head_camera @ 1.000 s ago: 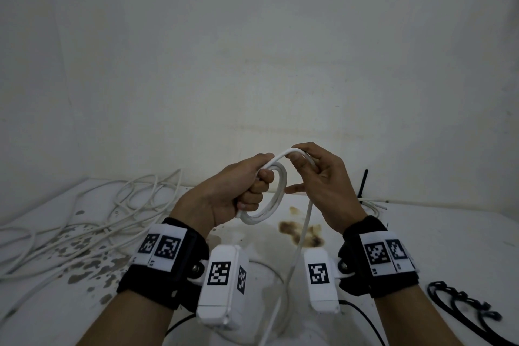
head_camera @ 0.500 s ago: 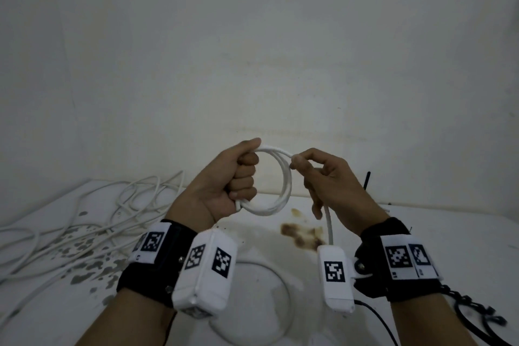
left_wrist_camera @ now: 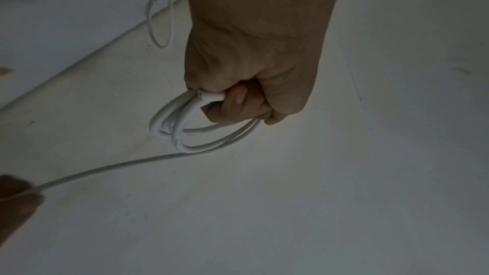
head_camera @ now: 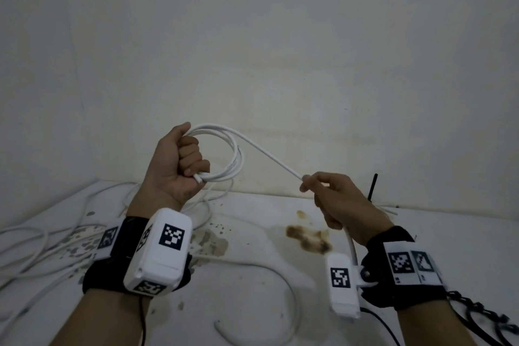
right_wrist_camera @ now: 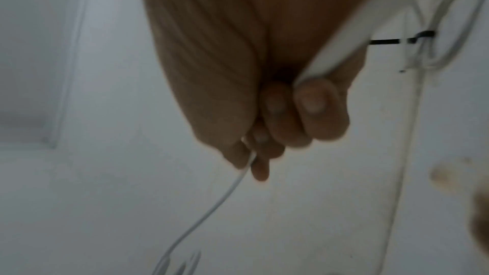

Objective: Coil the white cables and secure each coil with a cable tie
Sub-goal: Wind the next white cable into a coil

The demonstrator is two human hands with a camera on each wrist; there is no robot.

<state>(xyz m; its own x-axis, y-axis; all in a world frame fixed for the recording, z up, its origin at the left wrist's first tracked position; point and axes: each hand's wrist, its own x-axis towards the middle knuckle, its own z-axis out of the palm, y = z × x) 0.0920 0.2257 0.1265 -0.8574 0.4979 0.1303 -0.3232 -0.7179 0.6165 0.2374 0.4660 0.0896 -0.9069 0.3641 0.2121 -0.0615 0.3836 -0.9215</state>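
My left hand [head_camera: 185,160] is raised above the table, its fingers curled round a small coil of white cable [head_camera: 234,154] with the cut end sticking out below the fist [left_wrist_camera: 209,97]. From the coil [left_wrist_camera: 169,127] a straight run of the cable [head_camera: 269,156] slants down to my right hand [head_camera: 325,194], which pinches it between thumb and fingers [right_wrist_camera: 248,154]. Below that hand the cable [head_camera: 351,244] drops to the table and loops across it. A finished coil [right_wrist_camera: 444,35] bound with a black cable tie [head_camera: 373,187] lies behind the right hand.
A tangle of loose white cables [head_camera: 50,236] lies on the white table [head_camera: 449,233] at the left. Black ties [head_camera: 483,317] lie at the right front corner. A brown stain [head_camera: 307,237] marks the middle. A pale wall stands close behind.
My hands have drawn apart: the right hand left the coil and slid down and to the right along the cable. The left hand rose a little with the coil.
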